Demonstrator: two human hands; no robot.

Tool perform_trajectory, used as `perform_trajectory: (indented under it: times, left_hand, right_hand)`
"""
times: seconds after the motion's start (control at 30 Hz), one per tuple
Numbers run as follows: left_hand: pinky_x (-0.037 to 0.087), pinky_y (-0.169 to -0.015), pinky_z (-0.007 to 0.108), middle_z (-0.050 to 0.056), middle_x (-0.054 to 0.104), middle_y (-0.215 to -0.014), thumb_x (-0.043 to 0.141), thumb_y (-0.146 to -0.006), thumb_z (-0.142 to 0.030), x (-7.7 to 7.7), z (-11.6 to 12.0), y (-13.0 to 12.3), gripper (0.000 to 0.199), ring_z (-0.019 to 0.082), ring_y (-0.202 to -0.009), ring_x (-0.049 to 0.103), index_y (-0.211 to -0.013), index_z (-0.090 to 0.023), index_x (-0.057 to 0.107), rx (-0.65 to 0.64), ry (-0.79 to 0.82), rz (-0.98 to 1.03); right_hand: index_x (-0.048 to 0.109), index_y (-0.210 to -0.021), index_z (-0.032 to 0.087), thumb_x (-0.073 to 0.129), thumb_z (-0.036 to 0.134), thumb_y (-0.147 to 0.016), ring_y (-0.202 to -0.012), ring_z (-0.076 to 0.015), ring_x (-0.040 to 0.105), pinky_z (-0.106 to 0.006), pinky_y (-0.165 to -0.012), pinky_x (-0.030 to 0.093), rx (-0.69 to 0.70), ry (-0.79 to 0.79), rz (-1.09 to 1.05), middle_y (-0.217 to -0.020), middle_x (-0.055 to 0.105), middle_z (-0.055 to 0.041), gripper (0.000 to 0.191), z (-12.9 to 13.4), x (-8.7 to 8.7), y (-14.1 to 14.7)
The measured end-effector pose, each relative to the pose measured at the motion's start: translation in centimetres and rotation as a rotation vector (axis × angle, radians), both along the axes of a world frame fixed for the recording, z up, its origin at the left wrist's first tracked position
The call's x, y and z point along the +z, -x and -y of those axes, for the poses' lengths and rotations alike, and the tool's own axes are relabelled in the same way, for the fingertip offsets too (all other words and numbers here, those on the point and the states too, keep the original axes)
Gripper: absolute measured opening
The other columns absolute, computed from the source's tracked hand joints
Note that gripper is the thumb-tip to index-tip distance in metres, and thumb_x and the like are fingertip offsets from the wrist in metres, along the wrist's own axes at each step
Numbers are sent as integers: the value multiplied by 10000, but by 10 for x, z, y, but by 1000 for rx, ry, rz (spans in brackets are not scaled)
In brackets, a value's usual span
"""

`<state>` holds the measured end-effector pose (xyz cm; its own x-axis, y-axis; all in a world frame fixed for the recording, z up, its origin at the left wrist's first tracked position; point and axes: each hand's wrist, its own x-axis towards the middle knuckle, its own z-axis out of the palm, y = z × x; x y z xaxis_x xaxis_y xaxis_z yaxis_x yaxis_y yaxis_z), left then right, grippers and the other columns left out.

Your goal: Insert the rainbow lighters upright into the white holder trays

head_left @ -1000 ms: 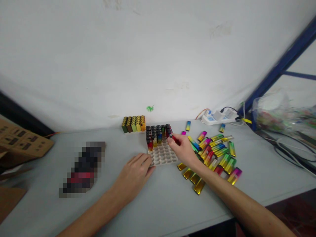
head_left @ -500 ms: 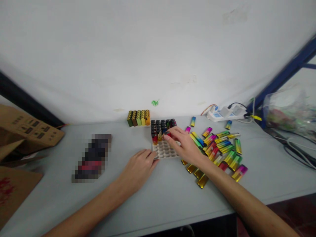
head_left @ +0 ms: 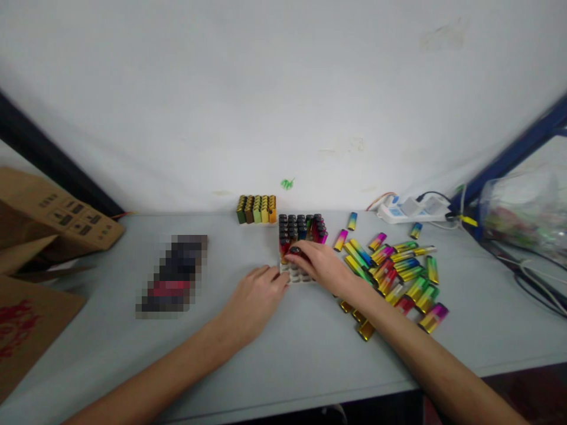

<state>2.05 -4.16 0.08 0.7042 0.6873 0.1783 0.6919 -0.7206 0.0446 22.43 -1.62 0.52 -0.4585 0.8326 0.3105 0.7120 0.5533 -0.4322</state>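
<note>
A pale tray (head_left: 293, 278) with rows of round-edged holes lies mid-table. Its far part is filled with upright lighters (head_left: 297, 222), black-topped with red, blue, green and pink bodies. The fingers of my left hand (head_left: 259, 300) are closed on the tray's near left corner. Over the tray, my right hand (head_left: 326, 267) pinches a dark-topped red lighter (head_left: 295, 251) between thumb and fingers, just in front of the filled rows. That lighter's lower end is hidden, so I cannot tell whether it sits in a hole.
Right of the tray lie many loose metallic two-tone lighter sleeves (head_left: 416, 289). Gold-topped lighters (head_left: 257, 211) stand in a block by the wall. A power strip (head_left: 411, 209) with cables is at the back right, cardboard boxes (head_left: 57, 218) at the left, a pixelated object (head_left: 172, 277) nearby.
My right hand has moved left and nearer along the tray, with the lighter in its fingers. My left hand stays at the tray corner. The whole view has shifted slightly.
</note>
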Motion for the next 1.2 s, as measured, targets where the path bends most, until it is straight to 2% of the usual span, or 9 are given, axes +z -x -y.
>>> perform_trajectory:
  times: [0.13, 0.33, 0.47, 0.57, 0.67, 0.8, 0.9, 1.03, 1.2]
  left_hand:
    - [609, -808, 433, 73, 714, -914, 648, -960, -133, -1, -1, -1, 61, 270, -885, 711, -914, -159, 677, 3, -3, -8]
    - [592, -818, 418, 69, 709, -915, 667, -956, -154, 0, -3, 0, 48, 265, -888, 705, -912, -163, 684, -9, 15, 3]
    - [581, -828, 412, 68, 713, -926, 662, -953, -140, 3, -4, 2, 46, 265, -901, 700, -932, -166, 694, -20, 19, 6]
    - [578, -824, 409, 67, 714, -926, 655, -958, -144, 4, -5, 2, 51, 264, -888, 699, -942, -166, 698, -15, 23, 1]
    - [577, -825, 406, 62, 712, -908, 641, -967, -145, 6, -5, 2, 66, 262, -879, 699, -940, -166, 697, -24, 21, -15]
    - [576, -835, 398, 58, 714, -926, 632, -979, -168, 7, -7, 2, 71, 254, -889, 703, -938, -171, 690, -7, 38, -29]
    - [572, -839, 379, 53, 714, -934, 627, -988, -191, 7, -9, 2, 78, 242, -895, 705, -936, -177, 683, -3, 69, -32]
    - [565, -842, 374, 58, 709, -937, 619, -992, -211, 8, -12, 3, 96, 239, -891, 702, -927, -174, 679, 7, 108, -17]
    - [555, -845, 354, 42, 701, -931, 615, -988, -216, 8, -13, 4, 98, 224, -889, 692, -906, -191, 661, -10, 132, 24]
  right_hand:
    - [652, -1008, 142, 535, 358, -1060, -836, -204, 693, -283, -716, 461, -3, 28, 157, -948, 731, -108, 251, -5, 13, 5]
    - [702, -1021, 126, 522, 411, -1059, -826, -257, 738, -290, -646, 443, -116, 115, 416, -875, 759, -149, 338, -7, 42, 25]
    - [727, -984, 136, 550, 464, -1037, -801, -250, 735, -286, -629, 435, -139, 136, 385, -859, 765, -147, 376, -2, 39, 17]
    - [732, -933, 150, 580, 474, -1023, -731, -206, 702, -280, -634, 428, -110, 116, 259, -797, 748, -99, 369, 10, 32, -13]
    - [743, -945, 152, 566, 416, -1040, -709, -181, 671, -290, -682, 456, -143, 49, 142, -804, 735, -77, 331, 30, 33, -62]
    - [760, -1034, 188, 554, 346, -1042, -811, -194, 691, -319, -772, 519, -129, 101, 135, -960, 754, -91, 260, 58, 35, -134]
    - [764, -1125, 227, 586, 359, -1017, -1030, -238, 692, -379, -942, 532, -130, 125, 129, -1127, 736, -109, 247, 68, 28, -174]
    - [777, -1111, 263, 606, 400, -998, -1174, -256, 636, -404, -1037, 503, -102, 180, 149, -1228, 685, -106, 246, 64, 19, -196]
    - [757, -944, 218, 657, 443, -960, -1091, -263, 633, -422, -989, 506, -68, 206, 152, -1106, 679, -120, 247, 52, 19, -189]
